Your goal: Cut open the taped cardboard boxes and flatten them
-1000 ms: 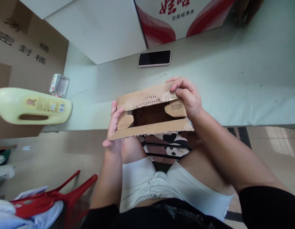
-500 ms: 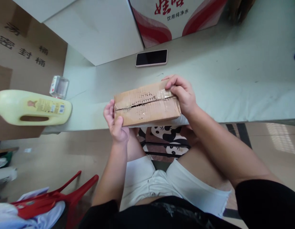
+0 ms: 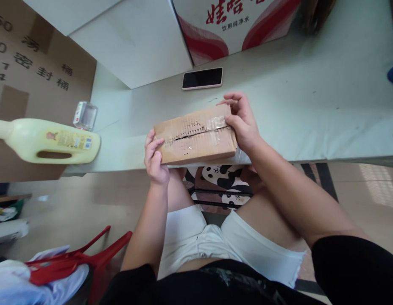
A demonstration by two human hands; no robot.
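The left hand's fingers bend round the left end of the cardboard box, gripping it; the right hand's fingers, slightly spread, clasp its far right corner, thumb on top beside clear tape. The box is at the table's near edge, flaps meeting at a ragged seam. Beyond lies a phone; leftward, a pale yellow bottle.
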